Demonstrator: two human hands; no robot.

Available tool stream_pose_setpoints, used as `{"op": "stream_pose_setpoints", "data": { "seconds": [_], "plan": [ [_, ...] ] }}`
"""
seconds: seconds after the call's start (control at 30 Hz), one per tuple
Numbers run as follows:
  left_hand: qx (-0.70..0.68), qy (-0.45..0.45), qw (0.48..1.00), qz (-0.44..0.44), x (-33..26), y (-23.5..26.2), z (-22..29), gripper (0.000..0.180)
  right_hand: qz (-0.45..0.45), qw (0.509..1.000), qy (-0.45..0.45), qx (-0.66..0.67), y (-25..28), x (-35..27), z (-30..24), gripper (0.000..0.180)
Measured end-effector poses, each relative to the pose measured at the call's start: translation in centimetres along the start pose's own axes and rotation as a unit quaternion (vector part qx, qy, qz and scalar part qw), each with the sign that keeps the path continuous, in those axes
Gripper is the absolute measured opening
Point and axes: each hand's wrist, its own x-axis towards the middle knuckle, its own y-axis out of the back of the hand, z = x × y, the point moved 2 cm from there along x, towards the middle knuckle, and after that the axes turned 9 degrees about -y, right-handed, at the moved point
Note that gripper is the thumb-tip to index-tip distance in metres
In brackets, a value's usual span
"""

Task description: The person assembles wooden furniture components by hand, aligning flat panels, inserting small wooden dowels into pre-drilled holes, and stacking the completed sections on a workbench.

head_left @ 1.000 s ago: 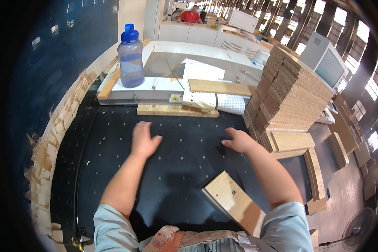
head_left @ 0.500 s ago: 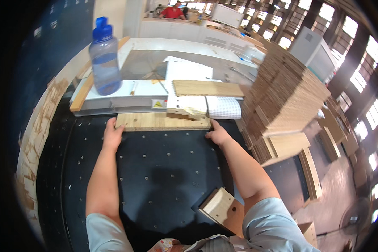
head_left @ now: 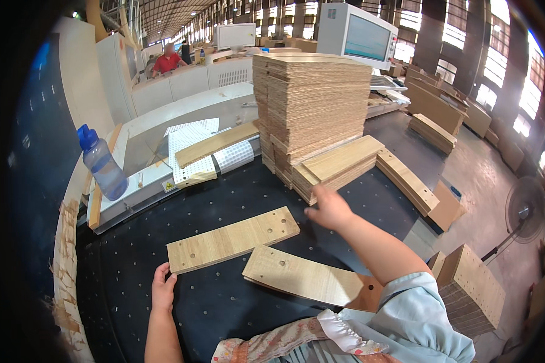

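A light wooden board with drilled holes (head_left: 233, 239) lies flat on the black perforated table (head_left: 121, 290). My left hand (head_left: 162, 289) rests on the table with its fingertips at the board's near left corner. A second drilled board (head_left: 306, 279) lies closer to me, partly under my right arm. My right hand (head_left: 327, 209) is raised and stretched toward a short pile of boards (head_left: 339, 164), fingers loosely apart and holding nothing. Behind that pile rises a tall stack of boards (head_left: 312, 100).
A blue water bottle (head_left: 102, 163) stands at the table's far left on a white machine ledge (head_left: 139, 190). More board piles (head_left: 406, 178) lie to the right, a small stack (head_left: 469, 290) at my right. A monitor (head_left: 357, 36) and a seated person (head_left: 166, 60) are farther back.
Both hands pulled the board from the far edge toward me. My right hand then let go and swung right toward the pile. The view turned right.
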Motion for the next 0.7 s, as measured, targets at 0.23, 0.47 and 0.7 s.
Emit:
{"op": "stream_pose_setpoints", "data": {
  "seconds": [0.23,0.47,0.7],
  "plan": [
    [0.062,-0.045,0.990,0.114,0.0,-0.4,-1.8,0.034,0.216,0.967,-0.085,-0.109,-0.9,3.9,3.0,0.059],
    [0.063,-0.064,0.987,0.130,-0.4,0.4,-2.1,0.031,0.154,0.982,-0.103,-0.045,-1.2,4.4,5.6,0.048],
    [0.095,-0.060,0.984,0.139,-0.2,-1.0,-1.8,0.029,0.315,0.870,-0.285,0.249,0.1,4.6,13.1,0.064]
  ]
}}
